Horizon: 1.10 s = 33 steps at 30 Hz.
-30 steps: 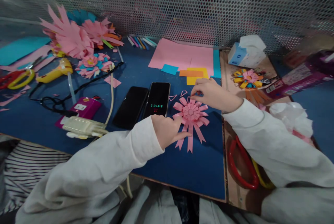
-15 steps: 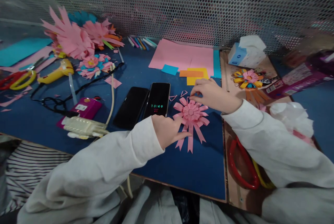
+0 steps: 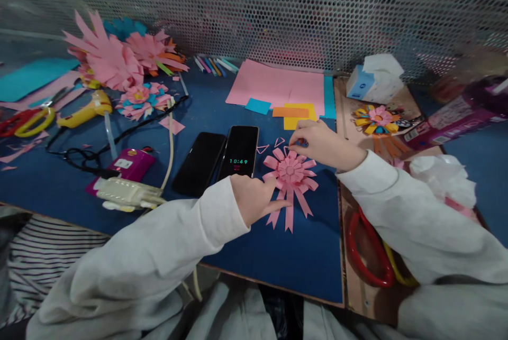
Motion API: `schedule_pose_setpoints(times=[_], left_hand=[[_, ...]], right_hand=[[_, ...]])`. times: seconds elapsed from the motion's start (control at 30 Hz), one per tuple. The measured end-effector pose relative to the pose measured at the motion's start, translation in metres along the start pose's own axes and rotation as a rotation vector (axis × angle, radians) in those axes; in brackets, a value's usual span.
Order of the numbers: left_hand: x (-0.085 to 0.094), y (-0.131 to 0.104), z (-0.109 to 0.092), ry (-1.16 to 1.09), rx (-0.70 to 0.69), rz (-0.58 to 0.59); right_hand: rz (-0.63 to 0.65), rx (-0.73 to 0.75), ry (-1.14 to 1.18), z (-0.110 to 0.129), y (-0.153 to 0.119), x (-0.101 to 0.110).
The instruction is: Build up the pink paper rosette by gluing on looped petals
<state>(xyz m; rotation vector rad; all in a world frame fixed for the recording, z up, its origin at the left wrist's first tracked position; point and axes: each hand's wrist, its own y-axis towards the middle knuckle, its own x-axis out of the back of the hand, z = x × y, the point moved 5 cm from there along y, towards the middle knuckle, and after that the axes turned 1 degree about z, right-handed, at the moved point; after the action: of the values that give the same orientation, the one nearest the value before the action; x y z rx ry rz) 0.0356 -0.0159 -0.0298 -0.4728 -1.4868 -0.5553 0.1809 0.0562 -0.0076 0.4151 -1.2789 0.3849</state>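
A pink paper flower [image 3: 291,171] with layered loop petals and notched ribbon tails lies on the blue tabletop. My left hand [image 3: 254,200] is at its lower left, the index finger against the petals and the thumb stretched across the tails, holding it in place. Over its upper edge, my right hand [image 3: 313,141] has its fingers closed in a pinch at a small pink paper triangle [image 3: 286,150]; the fingertips partly cover that piece. Two more folded triangles, one left [image 3: 262,149] and one above [image 3: 279,142], lie beside the flower.
Two phones [image 3: 200,163] lie left of my left hand. A yellow glue gun [image 3: 87,110], cables and a power strip [image 3: 129,192] are farther left. Pink paper sheets [image 3: 278,83] lie behind, before a perforated panel. Red-handled scissors [image 3: 367,250] are under my right forearm; a tissue box [image 3: 361,83] stands beyond.
Almost nothing differs. Both hands stay at the flower, with only a very slight shift of the right fingers.
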Motion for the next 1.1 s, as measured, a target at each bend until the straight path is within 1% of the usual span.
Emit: schedule_pose_setpoints(times=[0.23, 0.43, 0.6, 0.7, 0.83, 0.87, 0.93, 0.97, 1.03, 1.07, 1.1], left_hand=[[0.0, -0.001, -0.001, 0.019, -0.033, -0.029], [0.001, -0.001, -0.002, 0.068, -0.044, -0.03], [0.001, -0.001, -0.003, 0.052, -0.038, 0.012], [0.002, -0.001, -0.003, 0.051, -0.024, 0.029], [0.0, 0.0, -0.003, 0.049, -0.028, 0.052], [-0.001, 0.0, -0.003, 0.049, -0.028, 0.052], [-0.002, 0.0, -0.002, 0.049, -0.03, 0.053], [-0.002, 0.0, -0.002, 0.049, -0.029, 0.058], [-0.002, 0.0, -0.002, 0.047, -0.025, 0.076], [-0.001, 0.0, -0.003, 0.047, -0.024, 0.088], [0.001, -0.001, -0.004, 0.048, -0.023, 0.098]], right_hand=[[-0.032, -0.028, 0.011, -0.002, 0.0, 0.008], [-0.091, -0.12, 0.097, -0.012, 0.0, 0.018], [-0.143, -0.207, 0.128, -0.021, 0.002, 0.013], [-0.183, -0.252, 0.108, -0.027, 0.002, 0.008], [-0.095, -0.287, 0.045, -0.034, 0.004, 0.0], [-0.084, -0.298, 0.023, -0.035, 0.003, 0.001], [-0.103, -0.326, -0.03, -0.034, 0.001, 0.006], [-0.116, -0.335, -0.054, -0.032, 0.0, 0.01], [-0.088, -0.314, -0.07, -0.021, -0.004, 0.02], [-0.029, -0.277, -0.064, -0.012, -0.007, 0.023], [0.06, -0.227, -0.044, -0.003, -0.01, 0.025]])
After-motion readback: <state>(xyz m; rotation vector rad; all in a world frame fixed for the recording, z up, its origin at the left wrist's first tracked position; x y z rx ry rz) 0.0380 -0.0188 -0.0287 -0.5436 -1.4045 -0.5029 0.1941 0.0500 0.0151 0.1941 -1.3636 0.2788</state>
